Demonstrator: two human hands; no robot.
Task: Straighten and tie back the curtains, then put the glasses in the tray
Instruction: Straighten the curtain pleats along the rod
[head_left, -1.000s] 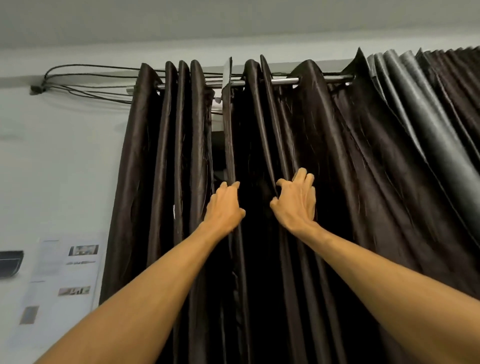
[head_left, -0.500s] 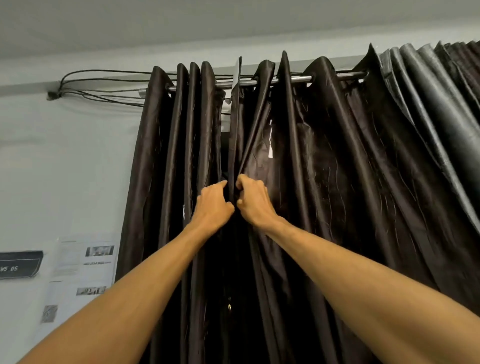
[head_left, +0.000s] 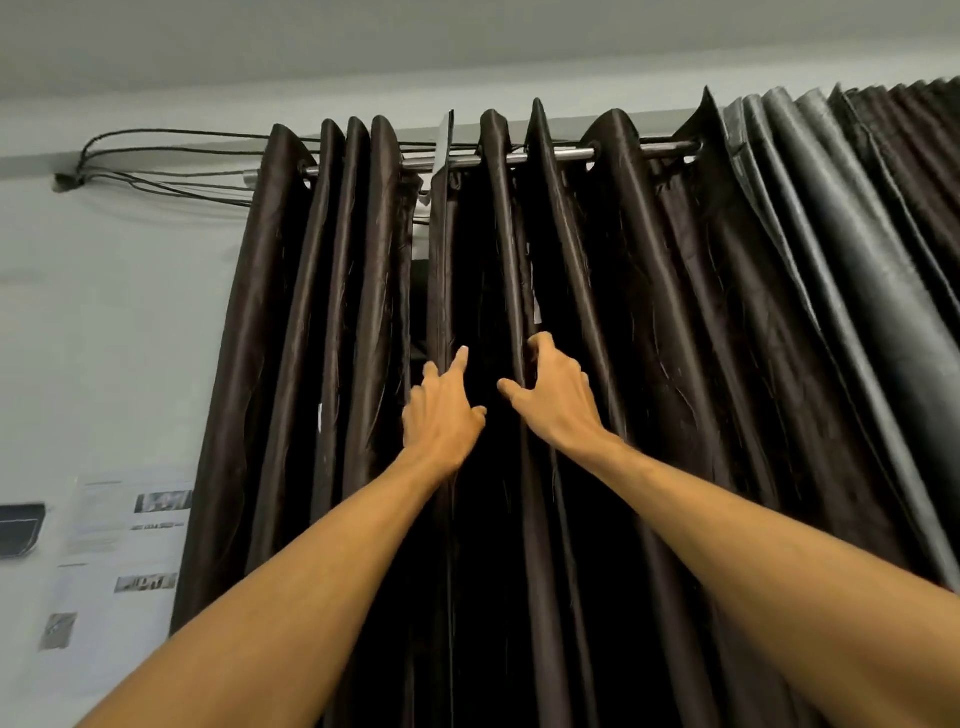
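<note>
Dark brown eyelet curtains hang from a metal rod (head_left: 571, 154): a left panel (head_left: 291, 364) and a right panel (head_left: 675, 338), with a narrow dark gap between them near the top. My left hand (head_left: 441, 421) is open, its fingers pointing up against the inner edge fold of the middle pleats. My right hand (head_left: 558, 402) has its fingers hooked around the neighbouring pleat, thumb spread out to the left. The two hands are a short way apart. No glasses or tray are in view.
A grey pleated curtain (head_left: 841, 270) hangs at the right, overlapping the brown one. Black cables (head_left: 156, 156) run along the wall to the rod's left end. Printed sheets (head_left: 124, 530) are stuck on the pale wall at lower left.
The hands came together on the middle pleats half a second ago and have now parted. My left hand has opened and my right has moved right onto the adjacent pleat.
</note>
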